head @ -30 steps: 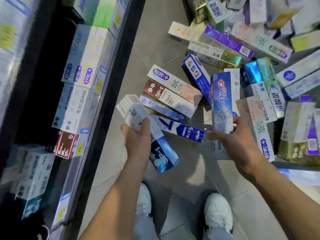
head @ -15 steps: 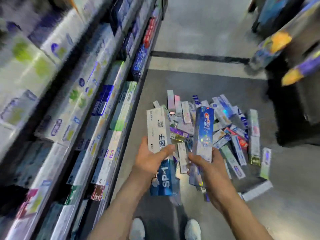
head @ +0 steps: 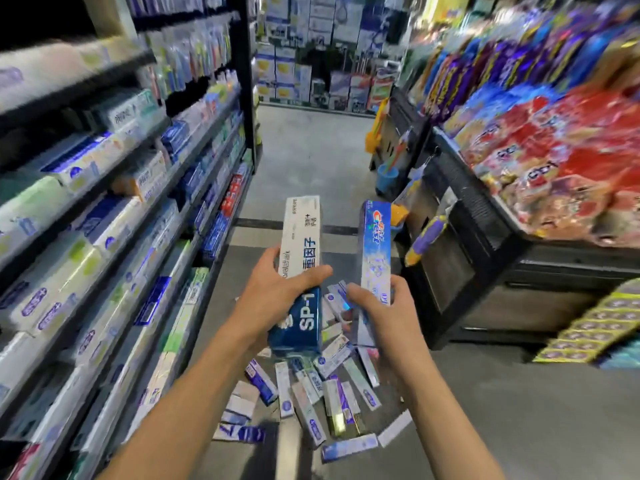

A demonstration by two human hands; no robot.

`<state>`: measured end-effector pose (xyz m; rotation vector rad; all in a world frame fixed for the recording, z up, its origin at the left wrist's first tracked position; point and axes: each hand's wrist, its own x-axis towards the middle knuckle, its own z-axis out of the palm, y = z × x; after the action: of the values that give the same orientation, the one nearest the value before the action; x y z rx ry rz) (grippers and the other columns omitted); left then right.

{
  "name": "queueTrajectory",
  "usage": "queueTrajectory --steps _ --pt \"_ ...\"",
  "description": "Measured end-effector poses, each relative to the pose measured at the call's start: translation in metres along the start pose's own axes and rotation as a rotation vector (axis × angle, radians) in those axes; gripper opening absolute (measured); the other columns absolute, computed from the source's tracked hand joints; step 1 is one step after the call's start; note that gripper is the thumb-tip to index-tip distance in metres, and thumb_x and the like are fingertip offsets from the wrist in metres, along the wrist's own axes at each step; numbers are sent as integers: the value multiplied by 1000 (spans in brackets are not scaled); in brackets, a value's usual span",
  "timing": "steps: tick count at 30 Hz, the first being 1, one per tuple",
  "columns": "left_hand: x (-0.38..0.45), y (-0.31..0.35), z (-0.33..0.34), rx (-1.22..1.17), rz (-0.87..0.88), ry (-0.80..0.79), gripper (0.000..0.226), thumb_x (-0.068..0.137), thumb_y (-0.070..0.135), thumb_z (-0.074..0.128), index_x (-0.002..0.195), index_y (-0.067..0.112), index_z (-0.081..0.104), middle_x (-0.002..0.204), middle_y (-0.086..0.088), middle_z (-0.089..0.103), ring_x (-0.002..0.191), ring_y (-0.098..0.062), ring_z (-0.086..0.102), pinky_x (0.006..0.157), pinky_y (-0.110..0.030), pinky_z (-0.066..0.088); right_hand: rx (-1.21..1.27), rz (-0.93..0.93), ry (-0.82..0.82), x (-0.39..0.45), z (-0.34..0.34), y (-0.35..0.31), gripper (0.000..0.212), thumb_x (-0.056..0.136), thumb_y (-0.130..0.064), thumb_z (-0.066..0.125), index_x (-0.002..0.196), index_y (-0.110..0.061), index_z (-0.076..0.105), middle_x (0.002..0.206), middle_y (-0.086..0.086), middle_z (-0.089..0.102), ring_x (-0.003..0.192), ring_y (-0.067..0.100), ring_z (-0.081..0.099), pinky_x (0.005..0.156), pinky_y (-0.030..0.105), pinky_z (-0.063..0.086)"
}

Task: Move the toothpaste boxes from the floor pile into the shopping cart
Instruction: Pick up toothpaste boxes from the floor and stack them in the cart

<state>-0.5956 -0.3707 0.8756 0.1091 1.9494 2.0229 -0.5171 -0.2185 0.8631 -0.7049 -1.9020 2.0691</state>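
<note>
Gripping a white-and-blue toothpaste box (head: 300, 271) marked "SP-1", the left hand (head: 273, 299) has its thumb curled across the front face and its fingers behind, the box standing nearly upright with its blue end down. Just beside it, the right hand (head: 379, 310) clamps a shiny blue box (head: 375, 251) near its lower end — that one also stands upright, tilted slightly away from the first. The two boxes are near each other but apart. Below and between the forearms, the floor pile (head: 318, 386) of toothpaste boxes lies scattered on the grey floor (head: 311, 161). Stocked shelves (head: 114, 216) run along the left side; a dark display bin (head: 485, 258) heaped with what look like red and purple packets — blurred — stands on the right.
</note>
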Motion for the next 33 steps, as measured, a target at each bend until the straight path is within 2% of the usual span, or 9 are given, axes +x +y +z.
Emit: queueTrajectory --steps 2,4,6,8,16,21,25,29,33 --pt "-11 15 10 23 52 -38 57 73 26 88 122 23 59 105 3 76 89 -15 75 79 -37 61 15 -37 40 -16 -16 -12 66 61 -43 88 111 -18 52 94 11 72 83 38 71 80 69 54" --pt "-19 23 19 57 91 -93 57 73 26 88 122 27 58 105 7 76 89 -13 75 80 -38 61 69 -57 96 -33 -30 -20 49 78 -24 85 112 -13 51 85 9 70 76 35 69 72 65 57" --pt "-28 27 29 65 91 -173 58 72 28 88 121 31 56 106 8 75 87 -11 74 78 -37 60 123 -78 175 -59 -42 -24 40 87 -10 77 115 -7 50 84 10 66 65 21 67 57 41 60" --pt "-36 26 40 83 86 -268 67 69 34 88 127 32 53 111 8 73 86 -8 74 76 -34 58 148 -90 292 -87 -50 -21 39 87 -10 77 114 -7 50 85 10 64 60 17 64 51 29 53" --pt "-123 -2 98 203 82 -865 49 83 21 79 123 29 53 105 10 70 87 -8 70 71 -27 53 224 -52 934 -253 -59 19 67 56 -40 84 110 -16 54 92 9 68 71 24 65 71 45 57" --pt "-225 -35 119 283 110 -1257 50 82 18 80 120 33 51 103 17 67 77 10 66 62 -13 48 231 -20 1301 -383 -48 47 50 77 -15 83 115 -7 52 86 8 65 60 13 63 58 26 52" --pt "-312 -62 122 349 68 -1563 52 79 20 83 121 31 53 107 11 69 76 6 67 63 -19 49 313 -5 1543 -474 -23 79 51 66 -31 79 111 -20 58 91 0 69 66 11 64 64 27 55" --pt "-406 -89 119 382 72 -1755 61 79 17 83 130 27 51 111 6 69 80 4 68 62 -12 50 426 -14 1752 -554 -8 117 58 62 -33 80 114 -18 59 97 6 70 74 14 65 70 34 55" --pt "-498 -121 122 392 70 -1827 64 79 15 83 132 27 49 116 5 68 94 -5 69 66 -13 50 424 -10 1861 -636 -13 149 59 63 -34 80 114 -16 58 97 2 69 75 8 64 65 22 50"
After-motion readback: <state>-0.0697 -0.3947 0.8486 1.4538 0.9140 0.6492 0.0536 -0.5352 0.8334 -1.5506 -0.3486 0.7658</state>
